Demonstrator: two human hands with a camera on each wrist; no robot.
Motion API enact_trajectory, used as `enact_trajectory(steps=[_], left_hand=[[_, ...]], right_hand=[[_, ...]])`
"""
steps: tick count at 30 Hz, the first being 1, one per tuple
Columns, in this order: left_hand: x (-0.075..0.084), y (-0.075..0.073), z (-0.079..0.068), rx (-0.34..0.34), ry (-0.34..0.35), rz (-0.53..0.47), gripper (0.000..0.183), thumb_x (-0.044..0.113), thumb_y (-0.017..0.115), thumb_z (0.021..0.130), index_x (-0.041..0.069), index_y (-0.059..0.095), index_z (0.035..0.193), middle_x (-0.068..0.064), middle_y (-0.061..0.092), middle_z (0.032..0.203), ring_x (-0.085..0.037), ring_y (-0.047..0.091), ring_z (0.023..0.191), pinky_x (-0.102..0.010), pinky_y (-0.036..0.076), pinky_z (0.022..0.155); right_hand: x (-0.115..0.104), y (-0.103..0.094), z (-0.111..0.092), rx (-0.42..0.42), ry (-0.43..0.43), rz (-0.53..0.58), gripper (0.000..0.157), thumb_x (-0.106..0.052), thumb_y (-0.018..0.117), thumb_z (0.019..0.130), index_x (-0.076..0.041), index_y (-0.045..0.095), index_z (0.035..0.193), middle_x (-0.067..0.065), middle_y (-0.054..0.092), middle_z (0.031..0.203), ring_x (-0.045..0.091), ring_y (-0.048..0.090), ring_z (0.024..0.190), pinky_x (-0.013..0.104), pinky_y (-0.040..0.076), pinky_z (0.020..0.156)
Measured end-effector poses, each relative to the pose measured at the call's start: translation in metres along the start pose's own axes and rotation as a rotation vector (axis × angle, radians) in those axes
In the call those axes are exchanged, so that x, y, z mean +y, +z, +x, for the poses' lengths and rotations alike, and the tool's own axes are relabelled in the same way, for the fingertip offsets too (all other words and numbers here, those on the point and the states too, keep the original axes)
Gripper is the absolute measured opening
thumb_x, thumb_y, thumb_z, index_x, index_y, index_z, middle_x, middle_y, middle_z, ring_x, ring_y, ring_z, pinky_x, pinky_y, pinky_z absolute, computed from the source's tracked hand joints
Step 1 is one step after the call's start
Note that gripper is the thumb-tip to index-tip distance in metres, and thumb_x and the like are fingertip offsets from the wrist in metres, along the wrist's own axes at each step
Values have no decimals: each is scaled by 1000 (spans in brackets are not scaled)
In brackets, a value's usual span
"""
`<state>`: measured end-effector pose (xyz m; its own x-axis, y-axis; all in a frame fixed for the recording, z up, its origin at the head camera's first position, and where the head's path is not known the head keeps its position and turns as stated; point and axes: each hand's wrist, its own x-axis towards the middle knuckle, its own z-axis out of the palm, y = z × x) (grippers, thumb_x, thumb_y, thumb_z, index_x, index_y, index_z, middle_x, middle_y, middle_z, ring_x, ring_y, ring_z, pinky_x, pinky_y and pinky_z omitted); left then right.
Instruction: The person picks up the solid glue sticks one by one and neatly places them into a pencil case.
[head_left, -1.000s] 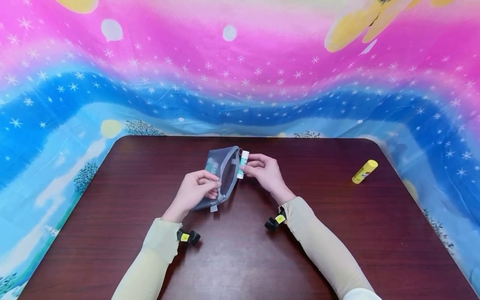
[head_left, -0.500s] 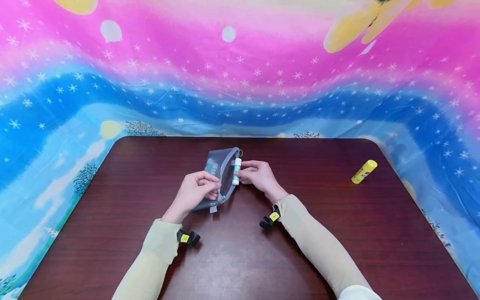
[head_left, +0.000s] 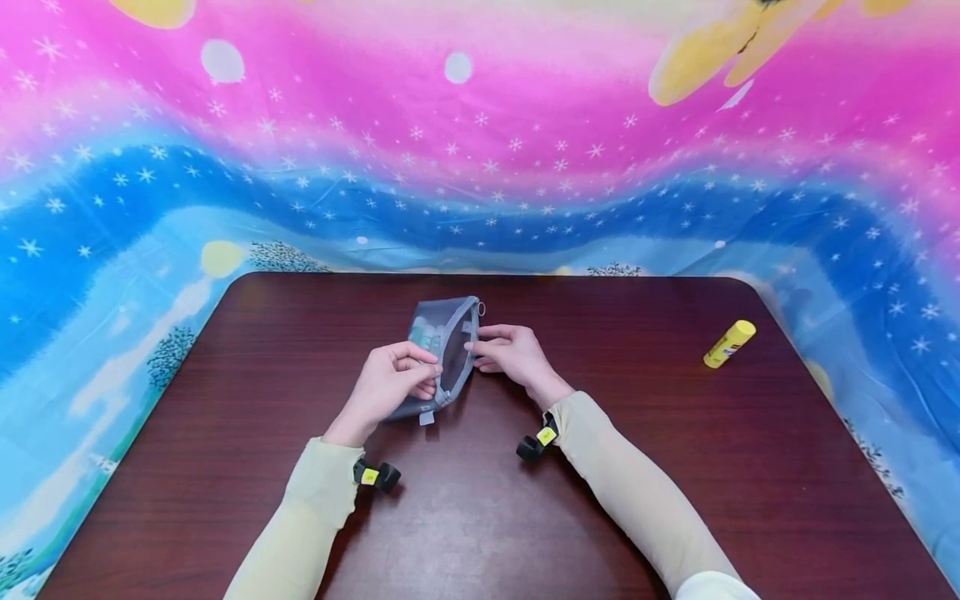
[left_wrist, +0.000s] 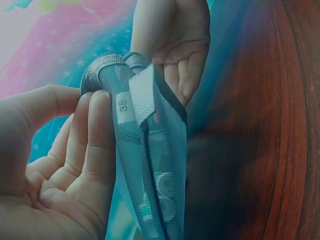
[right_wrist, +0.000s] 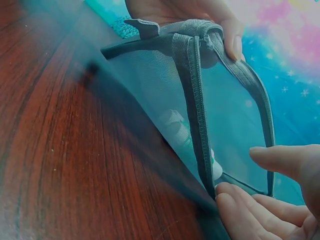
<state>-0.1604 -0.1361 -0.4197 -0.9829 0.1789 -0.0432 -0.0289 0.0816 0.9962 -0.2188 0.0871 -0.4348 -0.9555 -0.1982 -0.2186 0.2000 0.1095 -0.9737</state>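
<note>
A grey mesh zip pouch (head_left: 442, 310) stands with its mouth unzipped and facing right. My left hand (head_left: 392, 375) pinches the near side of its rim between thumb and fingers. At the mouth's right edge is my right hand (head_left: 517, 354); in the right wrist view its fingertips (right_wrist: 227, 197) touch the rim from outside, while the thumb (right_wrist: 270, 156) stands apart over the opening. White-and-green glue sticks (right_wrist: 175, 125) lie inside, blurred by the mesh; how many cannot be told. A white tag (left_wrist: 143, 95) sticks out at the pouch's end.
A yellow glue stick (head_left: 729, 344) stands at the right of the dark wooden table (head_left: 645, 467). A printed cloth (head_left: 525, 167) hangs behind the table and along its sides. Each wrist carries a small black camera.
My right hand has moved left to the pouch mouth. The white-and-green glue stick it held has gone inside, and its thumb now stands apart from the fingers. The left hand keeps its place.
</note>
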Motion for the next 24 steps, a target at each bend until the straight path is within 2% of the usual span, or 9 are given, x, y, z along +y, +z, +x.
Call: enact_trajectory(steps=[12,24], left_hand=[[-2,-1,0,1,7,1,20,6,76,90,-7,70,104,-17,73,81,-24,71,65,-35,62,66],[-1,0,0,2,12,13,20,7,76,90,-6,71,105,-16,73,82,-25,71,66,-36,63,67]], right_hand=[[-5,-7,-10,15,-64,-17,48,-24,77,93,2,65,131,18,72,113,36,73,94,39,61,81],[-7,-21,-18,47,-113,-44,51,-27,76,94,2,63,134,17,72,116,40,70,100,39,60,84]])
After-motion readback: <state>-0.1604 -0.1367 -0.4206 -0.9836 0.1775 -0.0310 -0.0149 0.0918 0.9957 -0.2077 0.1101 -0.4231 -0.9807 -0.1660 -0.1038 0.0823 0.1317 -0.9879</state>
